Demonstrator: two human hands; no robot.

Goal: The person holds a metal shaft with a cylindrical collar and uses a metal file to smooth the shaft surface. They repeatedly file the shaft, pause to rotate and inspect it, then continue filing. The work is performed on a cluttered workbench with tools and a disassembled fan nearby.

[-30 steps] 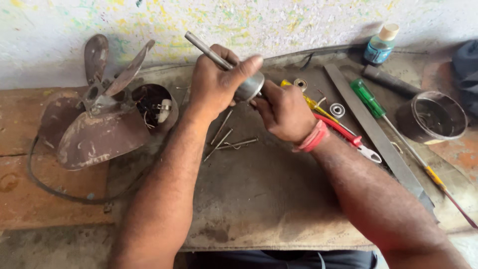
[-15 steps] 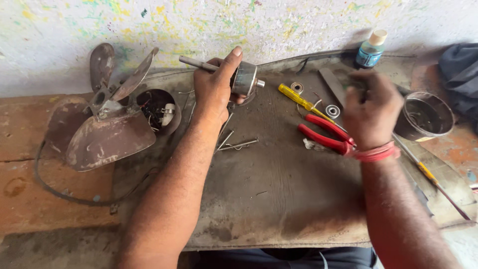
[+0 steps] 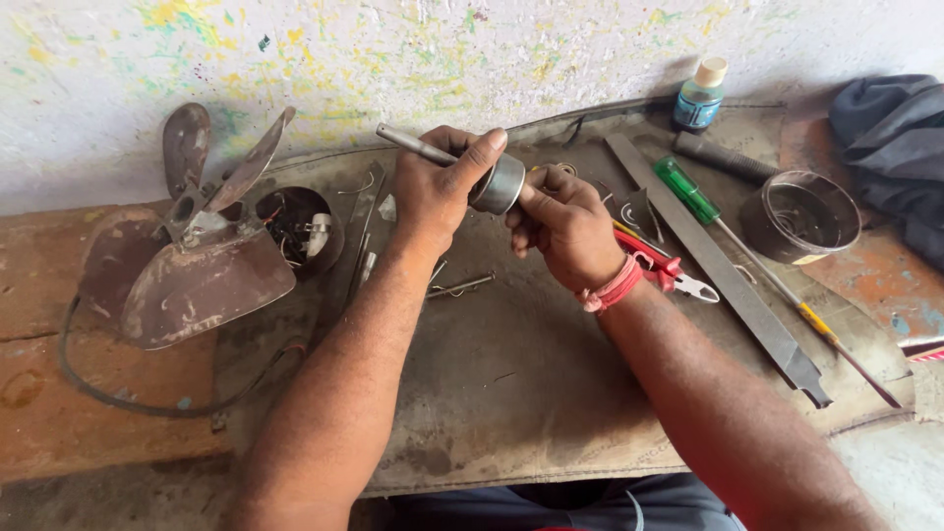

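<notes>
Spread across the bench: a worn mat [image 3: 551,393]. At nine o'clock, a rusty fan blade [image 3: 187,265]; at three, a long file [image 3: 718,265], a green screwdriver [image 3: 688,192], red pliers [image 3: 659,265], a dark cup [image 3: 798,216]; at one, a small bottle [image 3: 700,95]. Held above the mat's far edge at twelve: the rotor [image 3: 497,184], a metal drum on a shaft. Left hand [image 3: 433,192] wrapped around drum and shaft; right hand [image 3: 565,221] pinching at the drum's near end, fingers narrow. Probably dense, rigid and smooth, maybe oily; best gripped around the drum, not the thin shaft.
</notes>
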